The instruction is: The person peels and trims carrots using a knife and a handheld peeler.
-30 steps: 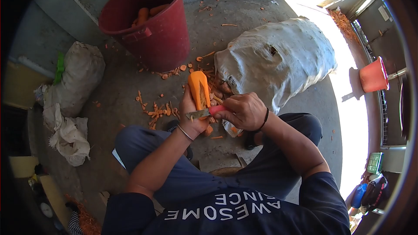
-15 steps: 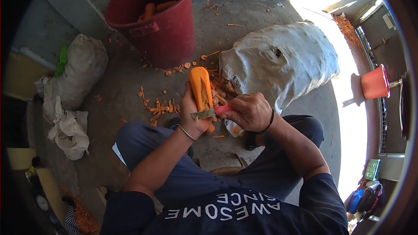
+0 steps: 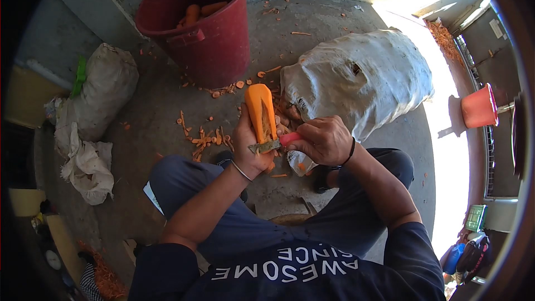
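Note:
A thick orange carrot [image 3: 259,106], partly peeled with darker unpeeled strips down its length, rests in my left hand [image 3: 249,147]. My fingers are wrapped round its lower end and it points away from me. My right hand [image 3: 324,140] is closed on the red handle of a peeler [image 3: 266,146]. Its metal blade lies across the near end of the carrot, close to my left palm. Below and beyond my hands, peelings and cut carrot ends [image 3: 209,140] are scattered on the floor.
A dark red bucket [image 3: 214,50] with carrots inside stands ahead to the left. A large white sack [image 3: 362,78] lies ahead to the right, carrots at its mouth. Another sack [image 3: 106,92] leans at the left. A smaller red bucket [image 3: 479,107] stands far right.
The carrot and both hands have shifted slightly to the right. The peeler blade is still at the carrot's near end, and both grips are kept.

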Demonstrator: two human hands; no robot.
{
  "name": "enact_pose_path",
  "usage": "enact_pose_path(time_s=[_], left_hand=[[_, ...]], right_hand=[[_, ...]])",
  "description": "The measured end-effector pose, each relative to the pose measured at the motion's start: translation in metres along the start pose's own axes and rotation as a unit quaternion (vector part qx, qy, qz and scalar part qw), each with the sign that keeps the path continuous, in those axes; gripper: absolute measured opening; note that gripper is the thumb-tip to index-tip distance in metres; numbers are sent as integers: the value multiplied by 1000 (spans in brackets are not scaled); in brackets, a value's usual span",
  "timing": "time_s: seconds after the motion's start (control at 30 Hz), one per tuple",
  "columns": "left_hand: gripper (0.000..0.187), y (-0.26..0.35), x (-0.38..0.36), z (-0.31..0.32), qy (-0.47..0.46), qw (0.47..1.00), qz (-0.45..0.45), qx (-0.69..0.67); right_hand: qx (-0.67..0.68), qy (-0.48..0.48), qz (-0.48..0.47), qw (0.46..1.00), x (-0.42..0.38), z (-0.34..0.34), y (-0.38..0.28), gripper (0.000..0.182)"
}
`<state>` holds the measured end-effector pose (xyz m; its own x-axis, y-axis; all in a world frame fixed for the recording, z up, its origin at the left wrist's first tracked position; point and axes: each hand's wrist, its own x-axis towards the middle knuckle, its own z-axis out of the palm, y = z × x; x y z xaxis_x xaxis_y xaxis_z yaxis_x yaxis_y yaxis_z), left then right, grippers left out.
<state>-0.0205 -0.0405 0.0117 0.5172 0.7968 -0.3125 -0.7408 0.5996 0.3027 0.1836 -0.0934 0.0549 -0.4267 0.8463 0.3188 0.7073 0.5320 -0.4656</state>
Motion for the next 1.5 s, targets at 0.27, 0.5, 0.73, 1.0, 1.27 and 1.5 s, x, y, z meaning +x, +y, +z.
enact_pose_path(time_s=[0.27, 0.5, 0.73, 1.0, 1.27, 1.5], left_hand=[[58, -9, -10, -7, -77, 990, -85, 80], [56, 0, 12, -27, 98, 990, -65, 81], [57, -11, 11, -36, -19, 991, -115, 66], [53, -13, 14, -17, 96, 994, -49, 14], [55, -7, 13, -24, 6, 999, -33, 30], [59, -4, 4, -19, -11, 999, -37, 31]], right_hand=[[42, 91, 142, 985, 6, -22, 28, 42], [119, 32, 182, 975, -2, 6, 1, 52], [106, 105, 331, 932, 4, 10, 33, 46], [47, -70, 129, 988, -5, 14, -2, 56], [18, -16, 63, 998, -4, 11, -7, 54], [12, -24, 78, 997, -2, 7, -6, 52]])
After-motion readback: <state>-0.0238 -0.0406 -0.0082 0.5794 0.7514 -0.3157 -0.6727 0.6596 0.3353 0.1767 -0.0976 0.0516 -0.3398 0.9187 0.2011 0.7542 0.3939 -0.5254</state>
